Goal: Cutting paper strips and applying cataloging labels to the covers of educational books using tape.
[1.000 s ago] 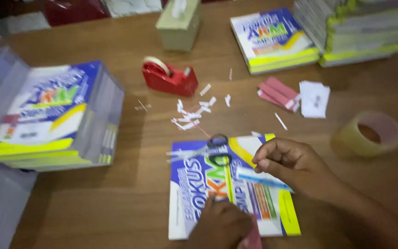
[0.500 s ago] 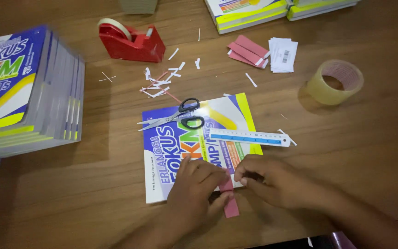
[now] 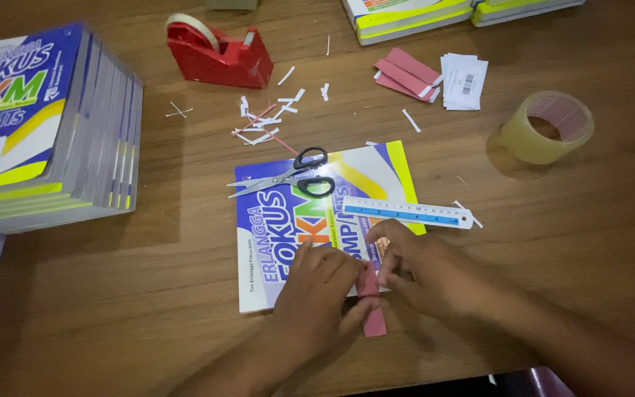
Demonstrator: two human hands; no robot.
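Note:
A blue, white and yellow book point(image 3: 281, 235) lies flat on the wooden table. My left hand point(image 3: 317, 294) and my right hand point(image 3: 417, 268) meet at its near right corner and together pinch a pink paper strip point(image 3: 372, 305) that hangs over the book's near edge. Black-handled scissors point(image 3: 295, 176) rest across the top of the book. A white and blue ruler point(image 3: 406, 213) lies across the book's right edge, just beyond my right fingers.
A red tape dispenser point(image 3: 218, 51) and paper scraps point(image 3: 266, 121) lie beyond the book. A tall stack of the same books point(image 3: 45, 132) stands at left, more book stacks point(image 3: 413, 15) at the back. Pink strips point(image 3: 406, 73), white labels point(image 3: 464, 70) and a clear tape roll point(image 3: 545, 125) sit at right.
A second ago my right hand held the ruler above the book; the ruler now lies on the book's edge. Both hands have come together on the pink strip at the near corner.

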